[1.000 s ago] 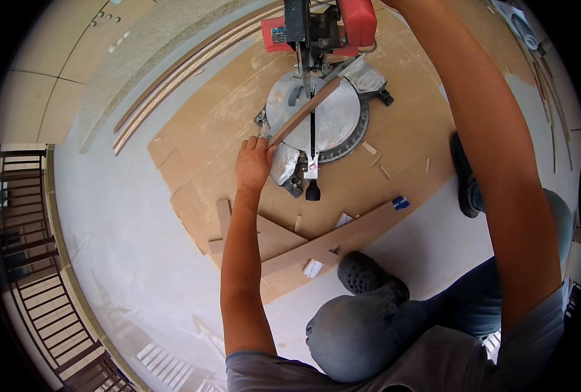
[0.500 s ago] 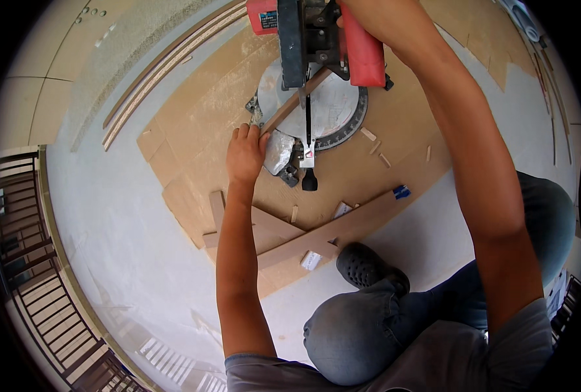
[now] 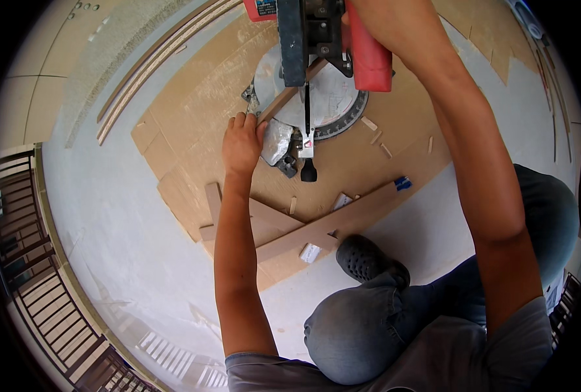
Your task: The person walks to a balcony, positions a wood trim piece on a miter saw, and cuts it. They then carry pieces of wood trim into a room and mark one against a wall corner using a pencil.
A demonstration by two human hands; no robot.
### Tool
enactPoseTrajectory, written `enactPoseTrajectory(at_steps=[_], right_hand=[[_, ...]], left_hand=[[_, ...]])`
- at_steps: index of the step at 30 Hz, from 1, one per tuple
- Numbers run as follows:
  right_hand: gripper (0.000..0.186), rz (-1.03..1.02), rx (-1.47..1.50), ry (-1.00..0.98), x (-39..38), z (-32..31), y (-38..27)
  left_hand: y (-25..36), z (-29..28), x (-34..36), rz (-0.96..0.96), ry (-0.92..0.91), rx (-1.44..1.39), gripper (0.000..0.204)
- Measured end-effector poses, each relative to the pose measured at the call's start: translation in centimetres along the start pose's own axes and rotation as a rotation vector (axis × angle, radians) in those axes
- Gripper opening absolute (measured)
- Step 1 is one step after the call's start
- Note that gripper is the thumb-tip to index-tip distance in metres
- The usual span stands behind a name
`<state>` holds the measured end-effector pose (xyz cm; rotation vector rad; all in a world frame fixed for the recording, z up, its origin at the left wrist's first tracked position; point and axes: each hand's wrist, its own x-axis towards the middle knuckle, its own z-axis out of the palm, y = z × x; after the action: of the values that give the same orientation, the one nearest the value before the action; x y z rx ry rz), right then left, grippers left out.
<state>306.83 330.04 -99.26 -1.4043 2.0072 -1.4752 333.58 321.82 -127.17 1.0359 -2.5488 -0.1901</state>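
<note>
A miter saw stands in front of me, its red and black head [image 3: 293, 46] above a round metal table [image 3: 336, 98]. My right hand [image 3: 395, 26] is closed around the saw's red handle [image 3: 371, 62]; its fingers are mostly hidden at the top edge. A narrow brown wood strip [image 3: 278, 104] lies slantwise across the saw table and passes under the head. My left hand [image 3: 243, 140] grips the strip's near left end, beside the silvery wrapped part [image 3: 277, 142] of the base. The black front knob [image 3: 308, 171] points toward me. The blade is mostly hidden by the head.
Cardboard sheeting [image 3: 186, 130] lies under the saw. Flat brown boards [image 3: 323, 225] and several small offcuts [image 3: 369, 123] rest nearer me. Long strips [image 3: 153, 68] lie far left. My dark shoe [image 3: 369, 260] is close to the boards. A dark railing [image 3: 42, 261] runs along the left.
The saw head has risen slightly from its table, with my right hand still on the handle. My left hand stays on the strip. The whole view has shifted a little.
</note>
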Motion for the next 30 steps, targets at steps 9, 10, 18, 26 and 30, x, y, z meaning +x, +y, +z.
enactPoseTrajectory(at_steps=[9, 10, 18, 26, 30], right_hand=[[0.033, -0.023, -0.138, 0.102, -0.1, 1.2, 1.2], [0.033, 0.008, -0.136, 0.093, -0.4, 1.1, 0.8], [0.035, 0.047, -0.176, 0.106, -0.9, 1.2, 0.9], [0.033, -0.046, -0.180, 0.137, -0.9, 1.3, 2.2], [0.031, 0.093, 0.057, -0.020, -2.5, 0.3, -0.9]], left_hand=[[-0.2, 0.1, -0.1, -0.005, 0.001, 0.029, 0.023], [-0.3, 0.2, -0.2, -0.009, -0.001, 0.041, 0.022], [-0.2, 0.2, -0.1, -0.005, -0.019, 0.039, 0.023], [0.2, 0.2, 0.2, -0.004, 0.007, 0.003, 0.023], [-0.3, 0.0, -0.3, -0.020, -0.011, 0.031, 0.023]])
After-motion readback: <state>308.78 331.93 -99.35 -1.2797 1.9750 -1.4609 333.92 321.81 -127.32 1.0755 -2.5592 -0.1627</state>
